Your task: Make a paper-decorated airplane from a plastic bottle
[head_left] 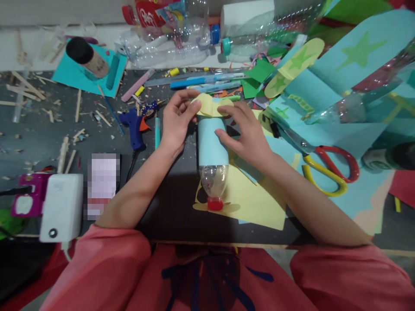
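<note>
A clear plastic bottle lies in front of me with its red cap towards my body. Light blue paper is wrapped around its middle. A yellow paper cut-out with rounded lobes sits across the far end of the bottle. My left hand is closed, pinching the left lobe between thumb and fingers. On the right lobe rest the curled fingers of my right hand, its thumb against the blue wrap. The bottle's far end is hidden behind the cut-out.
Left of the bottle lie a blue glue gun, a phone and a white power bank. Scissors and yellow paper are at right. Behind are pens and several plastic bottles. Wood scraps litter the left.
</note>
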`<state>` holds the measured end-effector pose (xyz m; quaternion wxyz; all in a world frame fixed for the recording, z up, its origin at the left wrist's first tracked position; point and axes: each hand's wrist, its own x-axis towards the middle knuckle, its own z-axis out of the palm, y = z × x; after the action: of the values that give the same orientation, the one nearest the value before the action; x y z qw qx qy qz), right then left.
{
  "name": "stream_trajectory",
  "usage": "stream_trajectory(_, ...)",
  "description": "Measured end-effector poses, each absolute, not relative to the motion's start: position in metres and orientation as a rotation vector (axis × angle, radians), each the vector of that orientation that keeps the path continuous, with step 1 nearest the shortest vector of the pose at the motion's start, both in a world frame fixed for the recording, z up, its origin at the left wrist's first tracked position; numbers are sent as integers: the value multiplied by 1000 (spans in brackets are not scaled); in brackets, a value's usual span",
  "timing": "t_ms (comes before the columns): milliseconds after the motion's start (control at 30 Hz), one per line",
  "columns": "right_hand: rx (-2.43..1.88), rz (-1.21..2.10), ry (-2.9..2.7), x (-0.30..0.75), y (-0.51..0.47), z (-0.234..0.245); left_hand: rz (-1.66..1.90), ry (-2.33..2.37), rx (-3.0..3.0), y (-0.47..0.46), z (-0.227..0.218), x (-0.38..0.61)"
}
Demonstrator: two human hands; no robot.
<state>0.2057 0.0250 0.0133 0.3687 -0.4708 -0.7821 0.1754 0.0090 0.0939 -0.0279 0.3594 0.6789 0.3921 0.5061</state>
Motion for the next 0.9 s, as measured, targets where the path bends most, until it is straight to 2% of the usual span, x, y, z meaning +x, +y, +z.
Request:
stream_trajectory(300,-1244,288,-2073,207,24,4,1303,974,1612,94,-28,9)
stream_trajectory(567,-1250,273,-2122,208,25,1,1307,981,1563,89,-32,11)
stream_trajectory(733,-1251,280,-2119,208,25,0,1301,1101,1894,82,-22,11)
stream_trajectory(900,-1242,287,-2114,208,25,-1,1090,1259,2349,68,-6,6)
